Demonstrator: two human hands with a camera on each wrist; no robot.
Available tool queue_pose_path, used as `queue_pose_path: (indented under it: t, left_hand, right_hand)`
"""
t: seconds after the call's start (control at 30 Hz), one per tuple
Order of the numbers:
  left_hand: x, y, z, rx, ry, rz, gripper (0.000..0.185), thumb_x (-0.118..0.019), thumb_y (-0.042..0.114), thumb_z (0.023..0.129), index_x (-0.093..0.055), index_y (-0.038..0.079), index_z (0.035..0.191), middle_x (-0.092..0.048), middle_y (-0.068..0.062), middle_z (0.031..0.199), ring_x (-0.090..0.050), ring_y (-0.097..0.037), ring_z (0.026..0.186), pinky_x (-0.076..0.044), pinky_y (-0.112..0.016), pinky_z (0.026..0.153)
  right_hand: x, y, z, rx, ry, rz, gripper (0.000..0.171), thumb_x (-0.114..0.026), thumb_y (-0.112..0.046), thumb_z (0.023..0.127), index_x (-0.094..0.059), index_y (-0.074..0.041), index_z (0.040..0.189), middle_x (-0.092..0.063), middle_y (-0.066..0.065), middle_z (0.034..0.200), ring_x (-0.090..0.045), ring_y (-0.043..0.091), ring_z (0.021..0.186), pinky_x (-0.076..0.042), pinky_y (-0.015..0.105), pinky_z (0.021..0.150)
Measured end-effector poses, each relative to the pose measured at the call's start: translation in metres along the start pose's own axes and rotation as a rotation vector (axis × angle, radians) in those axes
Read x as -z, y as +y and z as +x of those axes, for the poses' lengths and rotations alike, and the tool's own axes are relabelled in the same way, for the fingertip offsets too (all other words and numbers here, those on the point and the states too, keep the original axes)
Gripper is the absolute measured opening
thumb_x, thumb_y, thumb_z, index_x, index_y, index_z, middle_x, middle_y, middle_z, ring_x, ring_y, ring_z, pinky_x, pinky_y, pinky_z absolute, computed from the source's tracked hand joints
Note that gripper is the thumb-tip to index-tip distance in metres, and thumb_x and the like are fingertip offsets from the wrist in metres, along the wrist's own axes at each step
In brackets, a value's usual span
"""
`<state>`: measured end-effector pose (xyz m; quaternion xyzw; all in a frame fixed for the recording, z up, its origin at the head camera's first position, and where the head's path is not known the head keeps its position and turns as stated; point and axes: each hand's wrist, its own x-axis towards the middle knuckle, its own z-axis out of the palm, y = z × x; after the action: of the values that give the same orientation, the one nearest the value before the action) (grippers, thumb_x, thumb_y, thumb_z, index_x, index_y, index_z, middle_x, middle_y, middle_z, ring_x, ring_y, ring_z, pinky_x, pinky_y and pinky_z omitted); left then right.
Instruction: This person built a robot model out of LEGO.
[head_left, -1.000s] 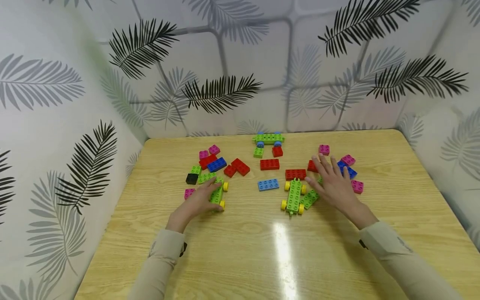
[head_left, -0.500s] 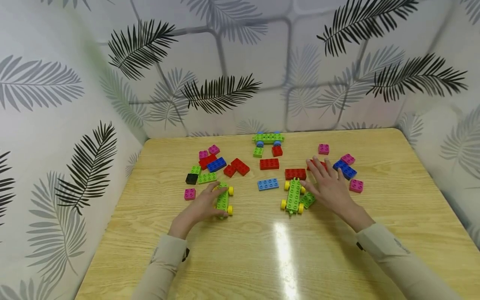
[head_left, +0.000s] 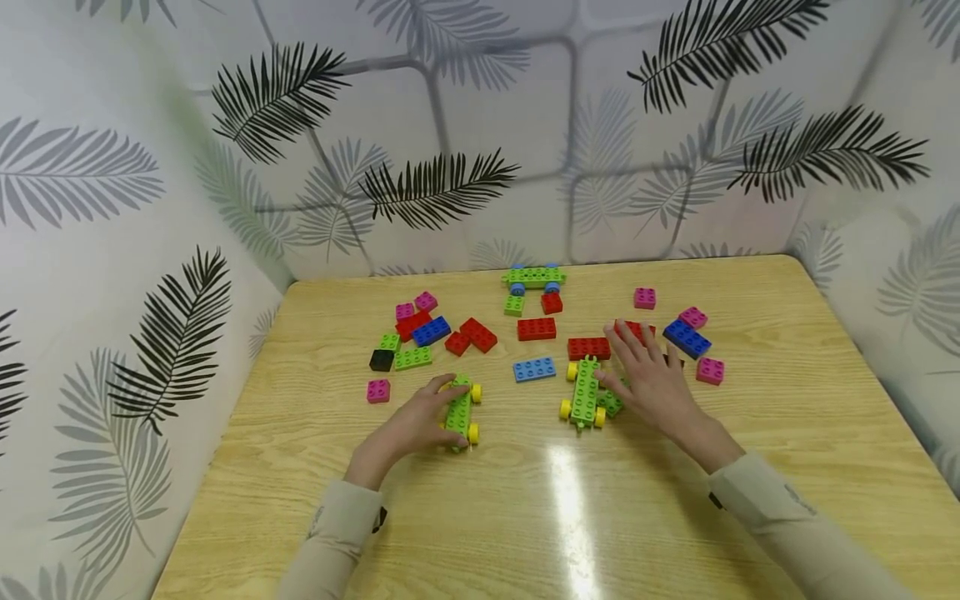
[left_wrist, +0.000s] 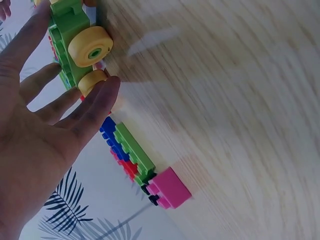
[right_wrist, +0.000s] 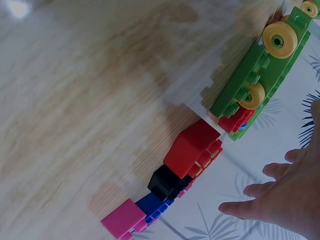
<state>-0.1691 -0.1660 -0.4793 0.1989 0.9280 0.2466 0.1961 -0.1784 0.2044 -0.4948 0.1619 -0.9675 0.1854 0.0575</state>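
My left hand [head_left: 405, 427] holds a green toy car base with yellow wheels [head_left: 459, 412], thumb at its near end and fingers at its far end. In the left wrist view, the fingers [left_wrist: 100, 107] reach along the wheels. My right hand [head_left: 660, 396] hovers palm down with spread fingers above several bricks, gripping nothing. Beside its thumb stands a second green car base [head_left: 586, 396] with yellow wheels, a green brick [head_left: 611, 402] against it. From the right wrist, a red brick [right_wrist: 190, 150] and a black brick [right_wrist: 165, 182] show near the fingers.
At the back edge stands a green car base with blue wheels [head_left: 534, 277]. A light blue brick [head_left: 534, 369] lies between the hands. To the left are a blue brick [head_left: 431, 331] and a pink brick [head_left: 378, 391]; another blue brick [head_left: 687, 337] lies right. A patterned wall bounds the table.
My left hand has moved the yellow-wheeled car base right and toward me, away from the left bricks. The right hand has drifted slightly left and nearer, uncovering the blue brick and more red brick.
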Motion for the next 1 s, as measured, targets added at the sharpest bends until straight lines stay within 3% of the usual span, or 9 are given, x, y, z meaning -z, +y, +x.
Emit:
queue_pose_path:
  t: [0.27,0.73,1.0]
  left_hand:
    - [-0.004,0.007,0.000,-0.026,0.013,0.007,0.079,-0.081,0.032,0.078,-0.043,0.020,0.146,-0.026,-0.007,0.156,-0.030,-0.033,0.139,-0.035,-0.048,0.107]
    - [-0.011,0.018,0.001,-0.073,-0.036,0.020,0.079,-0.081,0.031,0.079,-0.041,0.020,0.147,-0.025,-0.008,0.156,-0.030,-0.034,0.139,-0.035,-0.050,0.106]
    - [-0.014,0.023,0.003,-0.087,-0.026,0.037,0.080,-0.081,0.030,0.078,-0.041,0.018,0.147,-0.027,-0.010,0.154,-0.033,-0.035,0.137,-0.037,-0.049,0.105]
  right_hand:
    - [-0.002,-0.006,-0.003,-0.010,-0.020,-0.006,0.072,-0.053,-0.044,0.097,-0.023,-0.010,0.153,-0.020,0.016,0.158,-0.012,0.045,0.142,-0.012,0.073,0.104]
    - [-0.008,-0.014,-0.009,0.012,-0.010,0.008,0.072,-0.052,-0.047,0.097,-0.025,-0.011,0.153,-0.023,0.019,0.155,-0.012,0.046,0.142,-0.011,0.072,0.105]
    - [-0.009,-0.021,-0.012,0.020,-0.026,0.008,0.073,-0.055,-0.045,0.096,-0.025,-0.012,0.153,-0.019,0.016,0.158,-0.011,0.045,0.142,-0.010,0.071,0.105]
